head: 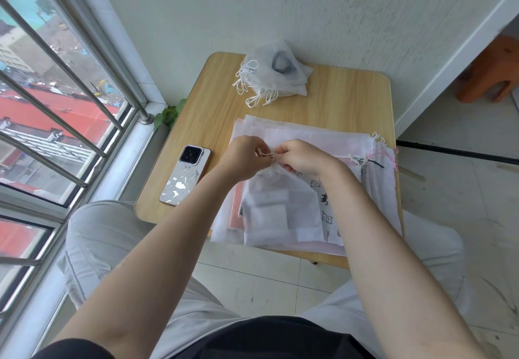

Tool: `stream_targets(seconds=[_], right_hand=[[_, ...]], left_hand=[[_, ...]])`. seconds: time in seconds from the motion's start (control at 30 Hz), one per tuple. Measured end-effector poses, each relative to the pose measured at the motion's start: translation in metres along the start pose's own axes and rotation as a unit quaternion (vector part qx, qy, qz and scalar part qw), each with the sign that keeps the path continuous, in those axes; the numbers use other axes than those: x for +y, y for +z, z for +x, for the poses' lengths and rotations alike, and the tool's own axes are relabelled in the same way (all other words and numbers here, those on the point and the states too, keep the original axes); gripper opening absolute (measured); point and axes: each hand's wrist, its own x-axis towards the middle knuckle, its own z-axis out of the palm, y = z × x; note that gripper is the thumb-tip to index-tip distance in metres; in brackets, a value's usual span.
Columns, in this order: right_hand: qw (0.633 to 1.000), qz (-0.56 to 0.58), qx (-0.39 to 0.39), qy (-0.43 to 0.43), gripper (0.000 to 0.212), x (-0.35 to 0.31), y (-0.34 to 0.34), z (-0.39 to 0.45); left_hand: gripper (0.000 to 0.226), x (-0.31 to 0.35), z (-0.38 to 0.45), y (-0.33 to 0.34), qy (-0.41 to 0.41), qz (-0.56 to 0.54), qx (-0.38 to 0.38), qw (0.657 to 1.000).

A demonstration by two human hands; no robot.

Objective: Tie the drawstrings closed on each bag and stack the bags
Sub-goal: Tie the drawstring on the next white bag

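the worktop (331,97) is a small wooden one set against the wall, and everything here sits on it. across its near right part lies a flat pile of sheer bags (373,190), some with cat prints, their cords at the right edge. on top of that pile lies the bag (269,212) being worked, white packets showing through it, its gathered mouth pointing toward the wall. at the worktop's far edge sits the stack (276,73) of tied bags, white loops spilling left. a phone (185,180) lies face down by the near left edge. above the bag's mouth the left hand (244,159) and right hand (302,156) meet, fingers curled and pinching the drawstring (265,154) between them.
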Motion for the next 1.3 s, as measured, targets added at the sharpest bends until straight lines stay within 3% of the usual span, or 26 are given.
stream_targets(seconds=[0.07, 0.2, 0.4, 0.67, 0.77, 0.93, 1.1, 1.2, 1.3], right_hand=[[0.992, 0.117, -0.026, 0.026, 0.023, 0.004, -0.003, 0.002], [0.961, 0.262, -0.061, 0.067, 0.025, 0.009, -0.008, 0.0], [0.932, 0.341, -0.075, 0.1, 0.025, 0.015, -0.003, 0.004], [0.928, 0.362, -0.05, 0.066, 0.014, 0.014, -0.001, 0.005], [0.93, 0.364, -0.022, 0.055, 0.011, 0.013, -0.005, 0.001], [0.945, 0.322, 0.053, 0.027, 0.011, 0.012, -0.005, 0.0], [0.979, 0.093, 0.178, 0.019, 0.01, 0.021, -0.003, 0.008], [0.97, -0.002, 0.243, 0.007, 0.007, 0.024, -0.007, 0.014], [0.965, -0.052, 0.255, -0.007, 0.01, 0.018, -0.009, 0.014]], left_hand=[[0.008, -0.002, -0.001, 0.006, 0.018, -0.017, 0.033, 0.999], [0.03, -0.007, -0.005, 0.018, 0.007, -0.081, 0.117, 0.99], [0.009, -0.003, -0.008, 0.024, 0.045, -0.061, 0.113, 0.991], [0.01, -0.008, -0.003, 0.018, 0.024, -0.064, 0.116, 0.991], [0.009, -0.003, -0.002, 0.013, -0.003, -0.075, 0.081, 0.994], [0.02, 0.01, 0.0, 0.008, -0.077, -0.16, -0.05, 0.983], [0.038, 0.004, 0.002, 0.003, -0.074, -0.06, -0.048, 0.994], [0.042, -0.005, 0.003, -0.003, -0.063, 0.004, -0.047, 0.997], [0.044, -0.01, 0.008, -0.007, -0.061, 0.037, -0.056, 0.996]])
